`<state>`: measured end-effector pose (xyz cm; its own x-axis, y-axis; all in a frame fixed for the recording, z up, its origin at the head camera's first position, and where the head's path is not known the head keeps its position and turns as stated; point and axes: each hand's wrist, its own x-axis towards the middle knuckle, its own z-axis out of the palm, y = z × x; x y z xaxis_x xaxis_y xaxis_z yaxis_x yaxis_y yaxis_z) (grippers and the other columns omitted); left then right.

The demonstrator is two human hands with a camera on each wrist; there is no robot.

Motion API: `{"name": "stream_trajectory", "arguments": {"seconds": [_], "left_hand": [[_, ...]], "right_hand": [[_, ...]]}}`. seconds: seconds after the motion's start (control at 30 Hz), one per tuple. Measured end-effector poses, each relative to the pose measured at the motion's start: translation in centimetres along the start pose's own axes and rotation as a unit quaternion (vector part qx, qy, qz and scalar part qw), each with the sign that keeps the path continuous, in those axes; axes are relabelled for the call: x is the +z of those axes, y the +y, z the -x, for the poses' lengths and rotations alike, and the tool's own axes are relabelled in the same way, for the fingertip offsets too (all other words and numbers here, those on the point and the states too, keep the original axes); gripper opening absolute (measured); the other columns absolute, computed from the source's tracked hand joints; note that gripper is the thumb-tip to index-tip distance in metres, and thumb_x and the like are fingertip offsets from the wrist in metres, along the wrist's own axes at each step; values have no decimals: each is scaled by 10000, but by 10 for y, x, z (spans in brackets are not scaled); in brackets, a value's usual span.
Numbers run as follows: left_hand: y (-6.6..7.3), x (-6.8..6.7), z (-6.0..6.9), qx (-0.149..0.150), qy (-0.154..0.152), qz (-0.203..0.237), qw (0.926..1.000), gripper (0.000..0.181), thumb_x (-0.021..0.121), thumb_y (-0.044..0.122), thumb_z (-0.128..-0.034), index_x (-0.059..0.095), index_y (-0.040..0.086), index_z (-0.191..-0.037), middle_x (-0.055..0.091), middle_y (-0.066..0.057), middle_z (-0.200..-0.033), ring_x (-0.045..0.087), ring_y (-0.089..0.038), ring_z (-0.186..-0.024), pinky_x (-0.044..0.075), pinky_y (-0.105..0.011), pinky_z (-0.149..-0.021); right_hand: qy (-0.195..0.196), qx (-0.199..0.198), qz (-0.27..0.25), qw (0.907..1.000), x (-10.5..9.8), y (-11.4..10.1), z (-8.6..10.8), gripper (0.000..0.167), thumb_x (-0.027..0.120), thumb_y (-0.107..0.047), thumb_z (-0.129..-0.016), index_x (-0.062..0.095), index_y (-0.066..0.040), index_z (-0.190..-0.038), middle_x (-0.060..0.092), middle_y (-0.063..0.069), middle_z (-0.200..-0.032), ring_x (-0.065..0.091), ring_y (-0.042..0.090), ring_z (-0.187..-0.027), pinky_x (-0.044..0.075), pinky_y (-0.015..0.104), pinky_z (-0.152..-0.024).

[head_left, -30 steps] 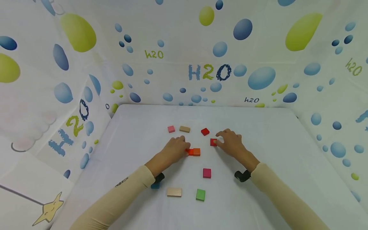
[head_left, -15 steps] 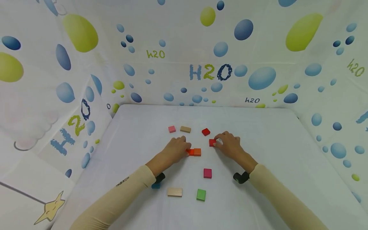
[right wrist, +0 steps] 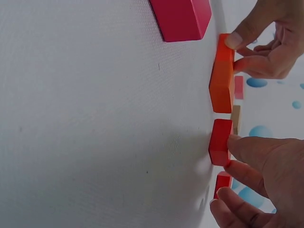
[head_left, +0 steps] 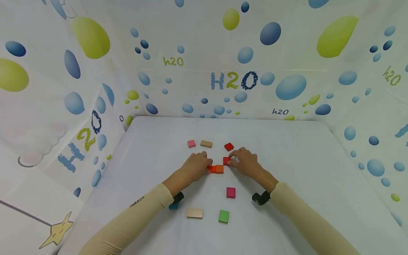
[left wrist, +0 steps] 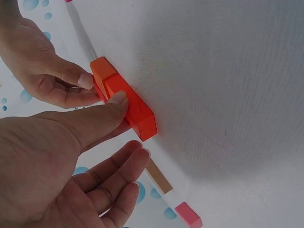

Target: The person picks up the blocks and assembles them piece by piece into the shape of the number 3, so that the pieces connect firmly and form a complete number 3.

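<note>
One red block (head_left: 226,161), pinched in the right hand's grip (head_left: 248,163), has been brought to one-to-two o'clock of the orange block (head_left: 219,169), gap narrowed; orange-red block (head_left: 213,169) pinched by left hand (head_left: 195,168).

white cloth-covered table (head_left: 302,152); pale backdrop (head_left: 197,21) behind it, all blue and lime blobs (head_left: 291,87); chunky H2O lettering (head_left: 234,80) mid-wall; yellow cartoon star (head_left: 57,230) printed down at lower left

A red-orange block (left wrist: 137,113) and an orange block (head_left: 219,169) lie side by side, touching, on the white table (head_left: 280,141); a red block (right wrist: 220,142) is just beside the orange one, a gap between.
</note>
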<state>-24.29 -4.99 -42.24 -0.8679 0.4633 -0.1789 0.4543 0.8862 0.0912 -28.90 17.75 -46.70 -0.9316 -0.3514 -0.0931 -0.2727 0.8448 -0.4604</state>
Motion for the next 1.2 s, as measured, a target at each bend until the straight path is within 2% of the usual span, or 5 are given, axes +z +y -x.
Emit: {"name": "stream_trajectory", "arguments": {"seconds": [0.27,0.47,1.2], "left_hand": [[-1,4,-2,-44,48,-58,10000,274,806,258,-956,762,160,-1208,675,-68,-1086,618,-210,-1029,531,-362,-910],[-1,6,-3,-40,141,-120,9998,251,797,236,-964,768,159,-1201,677,-72,-1071,628,-212,-1011,541,-369,-917],[-1,6,-4,-78,47,-52,9999,255,795,251,-965,766,156,-1200,669,-67,-1071,618,-212,-1012,527,-364,-907]], "right_hand": [[-86,-25,-151,9998,1,-3,-1,326,773,-288,-977,734,-161,-1275,653,131,-1231,618,280,-1135,483,548,-929],[-129,7,-274,9995,-1,-9,0,290,760,-274,-978,743,-168,-1248,652,130,-1242,613,279,-1155,486,569,-950],[-20,-47,-375,9993,2,-18,-1,268,765,-285,-977,753,-162,-1214,637,142,-1269,612,276,-1154,484,564,-947]]}}
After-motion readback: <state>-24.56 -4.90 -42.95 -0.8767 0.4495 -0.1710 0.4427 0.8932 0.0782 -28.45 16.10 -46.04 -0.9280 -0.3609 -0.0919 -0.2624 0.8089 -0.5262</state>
